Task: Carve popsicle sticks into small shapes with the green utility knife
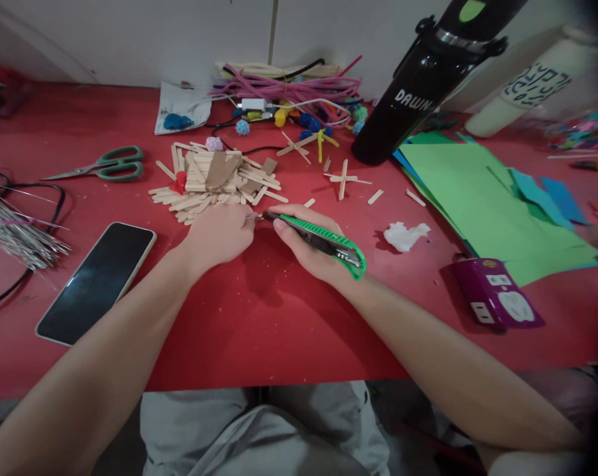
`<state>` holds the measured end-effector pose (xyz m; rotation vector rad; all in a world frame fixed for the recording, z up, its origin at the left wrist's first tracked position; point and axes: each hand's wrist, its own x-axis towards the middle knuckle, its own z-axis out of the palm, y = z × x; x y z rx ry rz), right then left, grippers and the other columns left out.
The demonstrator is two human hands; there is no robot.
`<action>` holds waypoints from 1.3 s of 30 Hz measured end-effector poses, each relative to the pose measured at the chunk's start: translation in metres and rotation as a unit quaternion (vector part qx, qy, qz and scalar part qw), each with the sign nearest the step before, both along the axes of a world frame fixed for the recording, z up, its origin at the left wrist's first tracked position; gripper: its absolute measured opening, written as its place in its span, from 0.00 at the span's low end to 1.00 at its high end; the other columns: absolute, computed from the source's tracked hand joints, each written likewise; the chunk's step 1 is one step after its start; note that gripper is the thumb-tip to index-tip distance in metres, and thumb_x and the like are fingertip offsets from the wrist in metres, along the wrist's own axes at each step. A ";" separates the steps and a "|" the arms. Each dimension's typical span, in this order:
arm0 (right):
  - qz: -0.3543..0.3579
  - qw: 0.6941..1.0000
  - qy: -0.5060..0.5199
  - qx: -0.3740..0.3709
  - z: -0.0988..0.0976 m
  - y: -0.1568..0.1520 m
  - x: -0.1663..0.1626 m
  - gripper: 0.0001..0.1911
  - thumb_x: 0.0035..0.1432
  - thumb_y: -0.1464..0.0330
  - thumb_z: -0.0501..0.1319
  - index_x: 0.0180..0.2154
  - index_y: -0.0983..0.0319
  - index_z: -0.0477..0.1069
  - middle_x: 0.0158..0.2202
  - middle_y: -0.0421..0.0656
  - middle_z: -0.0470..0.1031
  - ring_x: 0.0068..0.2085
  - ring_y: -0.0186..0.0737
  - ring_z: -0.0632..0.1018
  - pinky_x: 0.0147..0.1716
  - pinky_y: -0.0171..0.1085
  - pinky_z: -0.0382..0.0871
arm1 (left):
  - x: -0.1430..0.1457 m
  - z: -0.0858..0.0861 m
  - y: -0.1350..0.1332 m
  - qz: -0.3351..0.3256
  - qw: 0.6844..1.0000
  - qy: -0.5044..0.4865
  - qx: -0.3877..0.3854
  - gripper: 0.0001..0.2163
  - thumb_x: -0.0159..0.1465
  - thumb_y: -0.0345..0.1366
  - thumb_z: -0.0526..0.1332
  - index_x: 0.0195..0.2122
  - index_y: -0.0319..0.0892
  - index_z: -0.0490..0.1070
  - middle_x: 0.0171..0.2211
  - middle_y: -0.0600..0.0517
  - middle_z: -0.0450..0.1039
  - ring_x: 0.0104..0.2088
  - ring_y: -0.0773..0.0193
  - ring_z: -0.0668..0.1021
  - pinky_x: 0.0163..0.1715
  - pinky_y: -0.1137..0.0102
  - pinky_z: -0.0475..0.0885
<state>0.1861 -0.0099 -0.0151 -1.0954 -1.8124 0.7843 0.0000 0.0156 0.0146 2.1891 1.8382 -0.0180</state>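
Note:
In my right hand [311, 241] lies a green utility knife [323, 235], its tip pointing left toward my other hand. My left hand [223, 231] is closed, with a small bit of something pale showing at the fingertips by the knife's tip; most of it is hidden. Just beyond the left hand spreads a heap of wooden craft sticks [199, 173] with brown scraps [223, 170] on top. Crossed sticks [343, 179] and short cut stick pieces [375, 197] lie past my right hand on the red table [259, 330].
Green-handled scissors [117, 164], a phone [96, 284] and a silvery wire bundle [16, 221] lie at left. Pink pipe cleaners [289, 89] sit at the back. A black bottle [412, 92], green paper sheets [477, 198], crumpled tissue [406, 235] and a purple packet [499, 294] are at right.

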 end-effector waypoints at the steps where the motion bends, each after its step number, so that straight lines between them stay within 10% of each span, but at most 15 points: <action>1: -0.001 1.000 -0.004 -0.001 0.000 0.000 0.000 0.13 0.67 0.59 0.61 0.47 0.57 0.79 0.47 0.42 0.83 0.48 0.42 0.82 0.48 0.40 0.79 | 0.000 0.000 0.000 -0.002 1.000 0.001 0.000 0.20 0.68 0.38 0.45 0.41 0.43 0.79 0.44 0.39 0.82 0.45 0.45 0.81 0.43 0.57 0.73; 39: -0.039 0.998 0.052 0.011 0.000 0.008 0.006 0.11 0.63 0.59 0.66 0.43 0.57 0.80 0.39 0.41 0.82 0.39 0.39 0.82 0.42 0.39 0.78 | -0.003 0.005 0.000 0.001 0.999 -0.035 -0.037 0.12 0.65 0.38 0.51 0.36 0.46 0.75 0.38 0.46 0.79 0.39 0.49 0.78 0.32 0.62 0.61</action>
